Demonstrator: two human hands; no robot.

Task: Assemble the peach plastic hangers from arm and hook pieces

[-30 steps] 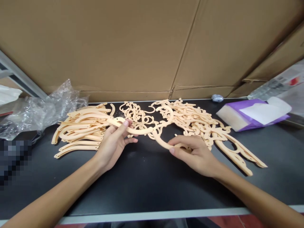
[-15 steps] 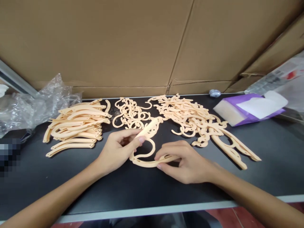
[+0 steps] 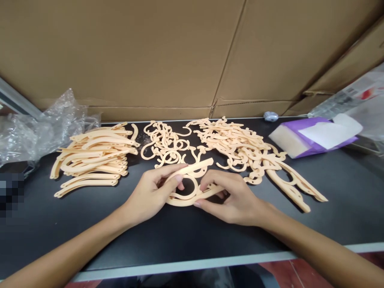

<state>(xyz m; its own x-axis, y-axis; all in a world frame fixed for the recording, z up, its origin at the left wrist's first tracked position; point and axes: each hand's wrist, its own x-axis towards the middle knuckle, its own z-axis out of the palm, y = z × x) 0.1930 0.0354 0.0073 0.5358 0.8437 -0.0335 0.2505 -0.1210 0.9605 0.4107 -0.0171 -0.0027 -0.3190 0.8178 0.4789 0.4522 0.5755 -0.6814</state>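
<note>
My left hand and my right hand both pinch a set of peach plastic hanger pieces over the middle of the black table. The pieces are a curved arm and a hook part, folded close together between my fingers. A stack of curved hanger arms lies to the left. Behind my hands sits a small heap of hooks. To the right behind is a larger pile of peach hanger parts.
Large cardboard boxes wall off the back of the table. Crumpled clear plastic lies at the left. A purple and white packet rests at the right, with a small grey round object near it. The table's front edge is close.
The two held pieces came down from beside the piles toward me and folded together. My hands moved closer to each other.
</note>
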